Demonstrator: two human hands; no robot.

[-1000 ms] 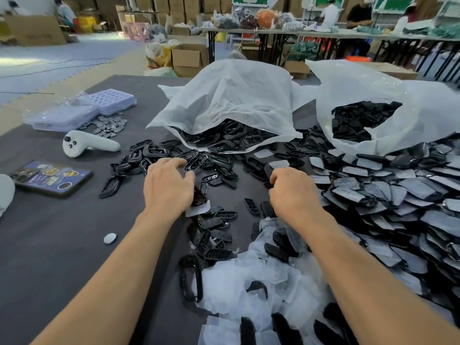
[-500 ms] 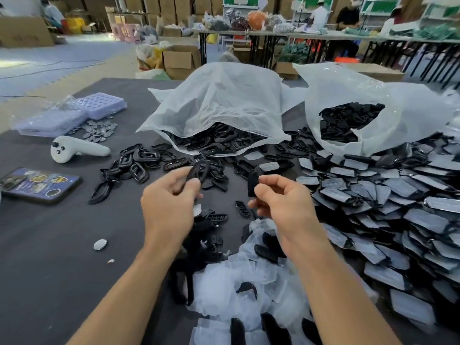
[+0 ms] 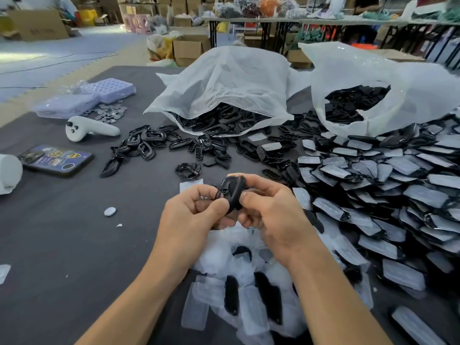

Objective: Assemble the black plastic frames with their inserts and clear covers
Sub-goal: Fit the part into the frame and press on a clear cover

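Grey cloth table (image 3: 62,257) carries the big white plastic sack (image 3: 224,85), our landmark. Right of the sack spreads the heap of finished black frames under clear covers (image 3: 388,195). In front of the sack, well apart, our left hand (image 3: 191,220) and right hand (image 3: 276,215) both pinch one black oval plastic frame (image 3: 234,192). If we press crooked, we think the insert may jam or spring out.

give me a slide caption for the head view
Head view: left hand and right hand grip a black frame over clear covers on the table
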